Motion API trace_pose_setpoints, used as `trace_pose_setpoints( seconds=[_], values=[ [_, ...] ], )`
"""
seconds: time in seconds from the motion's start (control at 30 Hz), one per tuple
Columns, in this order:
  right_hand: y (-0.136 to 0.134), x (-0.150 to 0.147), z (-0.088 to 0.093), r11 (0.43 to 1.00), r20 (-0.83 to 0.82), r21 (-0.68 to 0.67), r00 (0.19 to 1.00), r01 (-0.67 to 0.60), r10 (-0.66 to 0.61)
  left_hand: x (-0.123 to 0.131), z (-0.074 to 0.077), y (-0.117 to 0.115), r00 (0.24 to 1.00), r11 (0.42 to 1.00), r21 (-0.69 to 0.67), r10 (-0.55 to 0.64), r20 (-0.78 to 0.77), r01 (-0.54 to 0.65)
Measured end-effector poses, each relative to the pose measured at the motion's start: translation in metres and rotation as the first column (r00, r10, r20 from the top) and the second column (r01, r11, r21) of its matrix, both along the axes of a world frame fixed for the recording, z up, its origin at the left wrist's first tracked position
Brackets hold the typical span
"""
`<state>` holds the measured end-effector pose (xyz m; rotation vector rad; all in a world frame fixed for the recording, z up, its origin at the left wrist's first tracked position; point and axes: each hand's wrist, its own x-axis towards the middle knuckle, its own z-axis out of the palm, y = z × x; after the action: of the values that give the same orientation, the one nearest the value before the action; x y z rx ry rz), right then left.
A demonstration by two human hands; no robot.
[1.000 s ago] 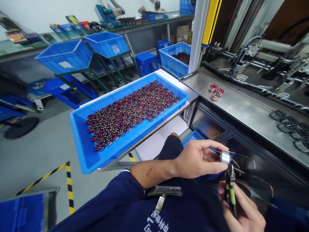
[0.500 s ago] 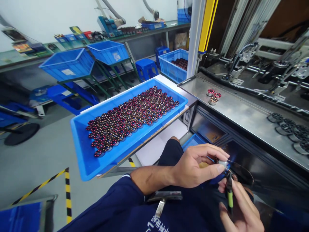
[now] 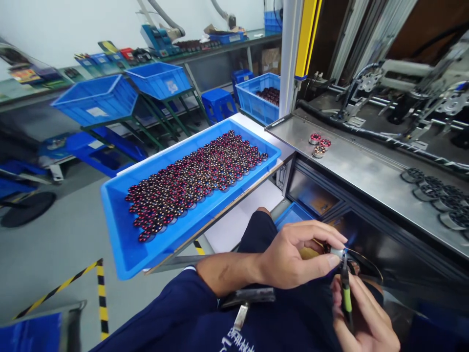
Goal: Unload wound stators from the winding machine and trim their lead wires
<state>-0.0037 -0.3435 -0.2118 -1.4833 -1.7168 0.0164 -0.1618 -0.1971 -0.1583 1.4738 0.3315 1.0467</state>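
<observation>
My left hand (image 3: 293, 256) pinches a small round metal part (image 3: 336, 252) between thumb and fingertips, closed firmly on it, low in front of the steel bench (image 3: 370, 171). My right hand (image 3: 362, 318) sits just under and to the right of the part, wrapped shut around green-handled cutters (image 3: 345, 293), whose tip comes up to touch the part. Thin copper wires (image 3: 366, 261) curl off the part toward the bench front; I cannot tell whether the cutter tip is closed on one.

Left of the bench, a blue tray (image 3: 120, 244) rests on a tilted board, holding a packed layer of dark red wound coils (image 3: 194, 178). On the bench top, near its left corner, three loose coils (image 3: 318, 144) lie together. Further along the bench to the right, dark ring-shaped parts (image 3: 436, 190) are lined up near the edge. Beyond the bench's left end stands a blue crate (image 3: 252, 100) with more coils inside. Behind the tray, two blue bins (image 3: 120, 93) sit on green stands.
</observation>
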Motion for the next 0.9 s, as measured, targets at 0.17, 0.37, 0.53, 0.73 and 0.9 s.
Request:
trace_pose_setpoints(
  seconds=[0.17, 0.37, 0.53, 0.73, 0.9],
  values=[
    [0.007, -0.006, 0.008, 0.999, -0.074, -0.026, 0.997, -0.024, 0.022, 0.002, -0.001, -0.001, 0.999, 0.999, 0.038, -0.014, 0.029, 0.012],
    [0.005, -0.005, 0.011, 0.999, -0.132, -0.038, 0.991, -0.028, 0.023, 0.002, 0.001, -0.002, 0.999, 0.998, 0.067, -0.025, 0.035, 0.023],
    [-0.002, -0.007, 0.001, 0.998, -0.189, 0.008, 0.98, 0.057, -0.054, 0.002, 0.0, 0.001, 1.0, 0.988, 0.154, 0.002, 0.0, -0.002],
    [-0.008, 0.008, -0.001, 0.981, -0.311, -0.187, 0.944, 0.051, -0.109, 0.001, -0.005, 0.014, 0.997, 0.915, 0.399, 0.031, 0.074, -0.058],
    [-0.035, 0.024, -0.007, 0.926, -0.472, -0.375, 0.87, -0.048, -0.146, 0.0, -0.011, 0.025, 0.986, 0.775, 0.61, 0.118, 0.117, -0.165]
  ],
)
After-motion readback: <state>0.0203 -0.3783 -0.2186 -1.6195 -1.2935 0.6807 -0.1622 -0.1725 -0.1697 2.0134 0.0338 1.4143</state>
